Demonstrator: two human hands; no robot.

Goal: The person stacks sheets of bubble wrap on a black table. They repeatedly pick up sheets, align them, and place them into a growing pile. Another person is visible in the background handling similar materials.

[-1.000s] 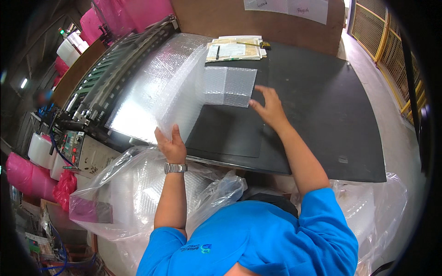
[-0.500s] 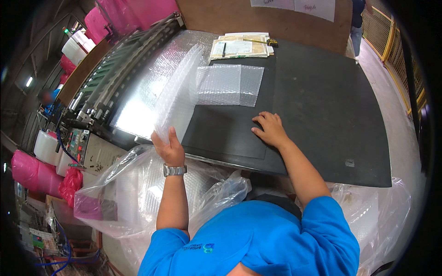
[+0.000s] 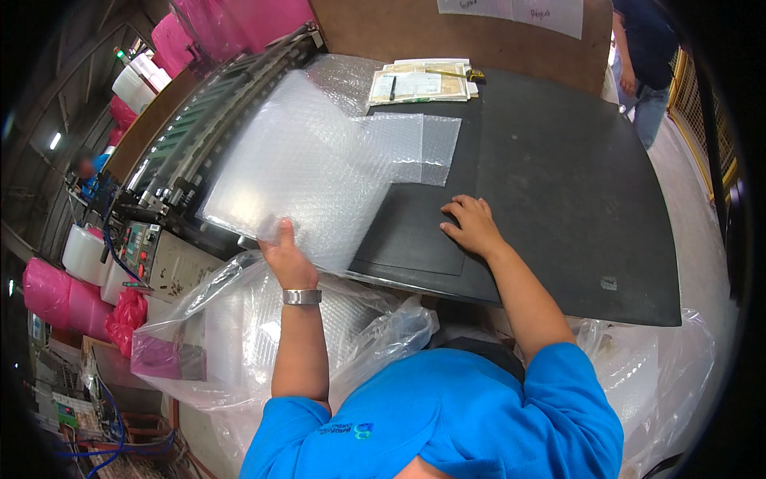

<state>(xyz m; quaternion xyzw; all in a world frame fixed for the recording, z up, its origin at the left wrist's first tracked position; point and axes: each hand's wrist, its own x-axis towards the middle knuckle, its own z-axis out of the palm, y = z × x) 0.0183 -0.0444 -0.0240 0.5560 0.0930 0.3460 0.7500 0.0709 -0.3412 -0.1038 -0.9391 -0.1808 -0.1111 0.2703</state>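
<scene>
My left hand (image 3: 287, 257), with a metal watch on the wrist, pinches the near edge of a large clear bubble wrap sheet (image 3: 291, 160), thumb on top. The sheet lies over the left side of the black tabletop (image 3: 574, 191), partly covering another bubble wrap piece behind it. Its right part overlaps smaller bubble wrap pieces (image 3: 435, 152) that lie flat beyond my hands. My right hand (image 3: 474, 226) rests on the black surface near the front middle, fingers slightly bent and apart, holding nothing.
At the back lie a stack of papers (image 3: 419, 83), a pen and a tape measure (image 3: 476, 76). A roller machine (image 3: 215, 120) borders the left side, its control box (image 3: 142, 247) nearer. Clear plastic bags (image 3: 239, 343) hang below the front edge. A person (image 3: 650, 56) stands back right.
The raised bubble wrap sheet has come down and now lies spread flatter across the left side. My right hand has stayed in place. The person at back right has come further into view.
</scene>
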